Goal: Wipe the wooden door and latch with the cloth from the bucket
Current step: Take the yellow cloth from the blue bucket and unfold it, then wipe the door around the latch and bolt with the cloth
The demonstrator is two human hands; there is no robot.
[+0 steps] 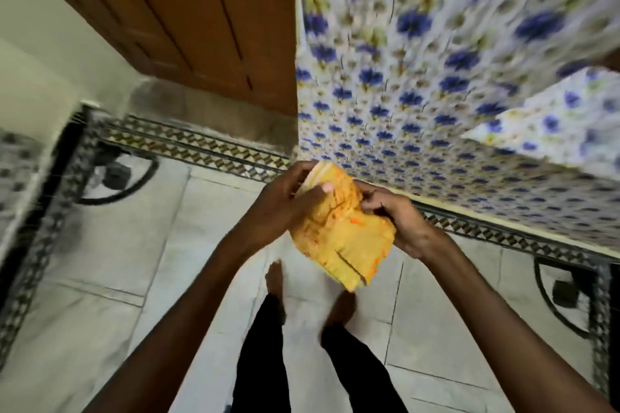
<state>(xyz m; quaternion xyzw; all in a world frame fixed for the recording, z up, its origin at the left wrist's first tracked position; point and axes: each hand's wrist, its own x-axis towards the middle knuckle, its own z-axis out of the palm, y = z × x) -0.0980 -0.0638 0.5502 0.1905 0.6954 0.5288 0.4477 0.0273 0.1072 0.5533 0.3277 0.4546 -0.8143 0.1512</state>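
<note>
A bunched yellow cloth [345, 235] with orange marks hangs in front of me at mid-frame, over the floor. My left hand [281, 208] grips its upper left part, thumb across the top. My right hand [399, 214] grips its right side. The brown wooden door [201, 20] with vertical grooves stands ahead at the upper left, its bottom edge above a grey threshold. No latch or bucket shows in view. The picture is blurred by motion.
A white curtain [453, 77] with blue flowers hangs to the right of the door. The floor [134, 245] is pale tile with a patterned dark border. My bare feet [342, 308] and dark trousers are below the cloth. A white wall [43, 30] is at the left.
</note>
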